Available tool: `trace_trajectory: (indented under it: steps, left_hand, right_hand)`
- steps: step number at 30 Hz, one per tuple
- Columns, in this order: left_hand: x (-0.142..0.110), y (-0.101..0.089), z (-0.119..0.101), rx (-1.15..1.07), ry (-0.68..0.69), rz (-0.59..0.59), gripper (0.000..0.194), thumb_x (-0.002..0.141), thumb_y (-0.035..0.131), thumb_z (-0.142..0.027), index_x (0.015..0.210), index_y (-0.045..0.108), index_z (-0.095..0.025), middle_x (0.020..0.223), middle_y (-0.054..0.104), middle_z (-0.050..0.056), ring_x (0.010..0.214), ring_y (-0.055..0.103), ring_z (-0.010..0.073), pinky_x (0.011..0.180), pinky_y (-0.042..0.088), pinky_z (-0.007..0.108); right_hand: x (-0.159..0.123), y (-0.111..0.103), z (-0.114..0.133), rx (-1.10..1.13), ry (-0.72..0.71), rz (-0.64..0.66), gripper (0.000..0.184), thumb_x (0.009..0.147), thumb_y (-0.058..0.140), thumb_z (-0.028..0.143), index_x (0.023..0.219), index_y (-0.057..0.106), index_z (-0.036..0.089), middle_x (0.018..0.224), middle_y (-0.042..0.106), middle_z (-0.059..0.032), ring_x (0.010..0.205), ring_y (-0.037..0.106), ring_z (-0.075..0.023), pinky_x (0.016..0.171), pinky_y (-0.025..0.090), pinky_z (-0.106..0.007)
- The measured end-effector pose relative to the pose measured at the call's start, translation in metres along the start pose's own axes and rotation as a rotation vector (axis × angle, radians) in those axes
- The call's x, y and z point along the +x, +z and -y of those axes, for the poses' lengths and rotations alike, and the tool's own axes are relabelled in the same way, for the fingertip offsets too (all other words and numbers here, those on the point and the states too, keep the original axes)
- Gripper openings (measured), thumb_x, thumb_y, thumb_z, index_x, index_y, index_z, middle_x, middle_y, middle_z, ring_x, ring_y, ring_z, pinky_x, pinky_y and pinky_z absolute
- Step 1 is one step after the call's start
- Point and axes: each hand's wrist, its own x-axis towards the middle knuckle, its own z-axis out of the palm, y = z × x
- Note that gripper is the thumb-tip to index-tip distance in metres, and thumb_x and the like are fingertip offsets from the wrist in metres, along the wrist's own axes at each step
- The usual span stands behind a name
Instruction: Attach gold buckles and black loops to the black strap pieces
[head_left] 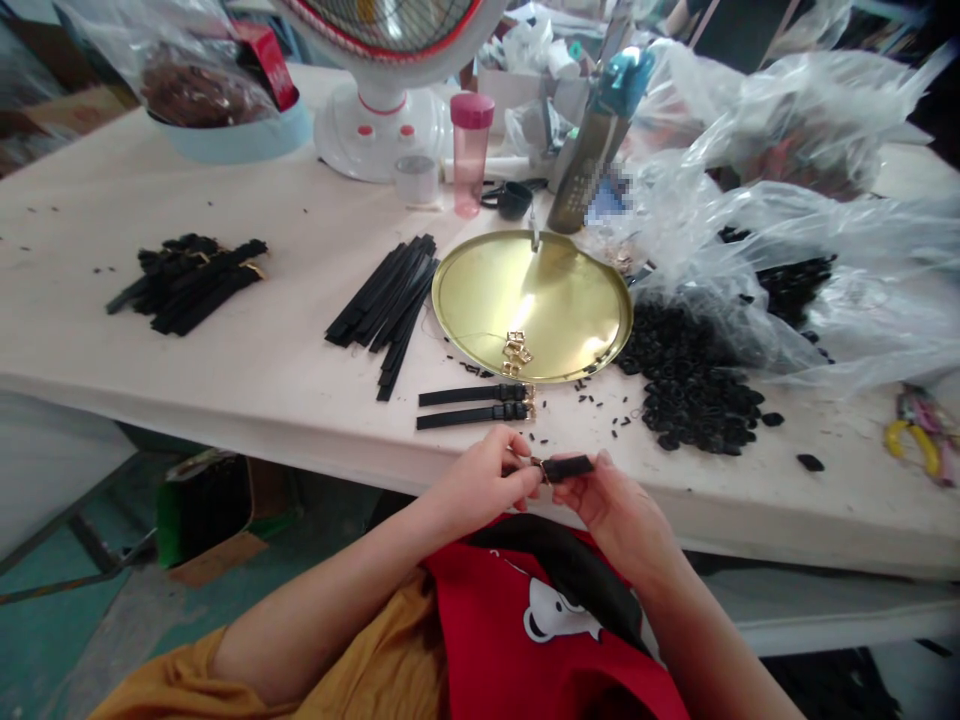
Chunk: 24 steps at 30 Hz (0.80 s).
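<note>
Red apron, fingers holding strap, tray of buckles

A single view looks from the person's head, facing forward and steeply down across the worktable, whose front edge slants lower toward the right. The red apron fills the bottom, nearest the lens; the left hand and right hand come close, below centre. Farther off, the desk fan is cut by the top edge. The wide frame also takes in floor at lower left.
</note>
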Motion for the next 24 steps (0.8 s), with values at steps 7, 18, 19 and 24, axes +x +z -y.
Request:
trace_trajectory:
  steps: [7,18,19,24]
  left_hand:
    - [-0.018,0.001,-0.006,0.367,0.110,-0.104,0.017,0.076,0.049,-0.034,0.079,0.050,-0.017,0.071,0.057,-0.001,0.064,0.051,0.0121,0.055,0.036,0.023]
    - [-0.041,0.003,0.000,0.463,0.166,-0.082,0.019,0.075,0.051,-0.035,0.081,0.057,-0.017,0.075,0.061,0.001,0.066,0.052,0.0137,0.056,0.036,0.023]
    - [-0.043,0.001,0.000,0.458,0.160,-0.093,0.019,0.075,0.052,-0.034,0.080,0.056,-0.017,0.073,0.061,0.001,0.065,0.052,0.0134,0.055,0.035,0.023]
    - [-0.050,0.000,-0.001,0.157,0.086,0.016,0.024,0.074,0.054,-0.033,0.089,0.054,-0.015,0.072,0.060,0.001,0.061,0.055,0.0122,0.055,0.040,0.023]
  right_hand:
    - [-0.009,0.006,-0.006,0.033,0.126,0.133,0.024,0.072,0.061,0.041,0.087,0.057,0.023,0.062,0.050,0.0035,0.055,0.043,-0.0099,0.054,0.037,-0.022]
    - [-0.029,0.018,-0.005,-0.113,0.038,0.103,0.030,0.066,0.061,0.048,0.070,0.048,0.022,0.061,0.048,0.0036,0.053,0.044,-0.0112,0.054,0.038,-0.025]
    - [-0.029,0.019,-0.006,-0.160,-0.014,0.050,0.028,0.069,0.059,0.048,0.071,0.048,0.021,0.060,0.048,0.0034,0.053,0.044,-0.0112,0.054,0.039,-0.025]
    - [-0.028,0.022,-0.009,-0.505,-0.269,-0.256,0.027,0.072,0.059,0.042,0.072,0.042,0.022,0.056,0.046,0.0053,0.052,0.045,-0.0109,0.052,0.038,-0.024]
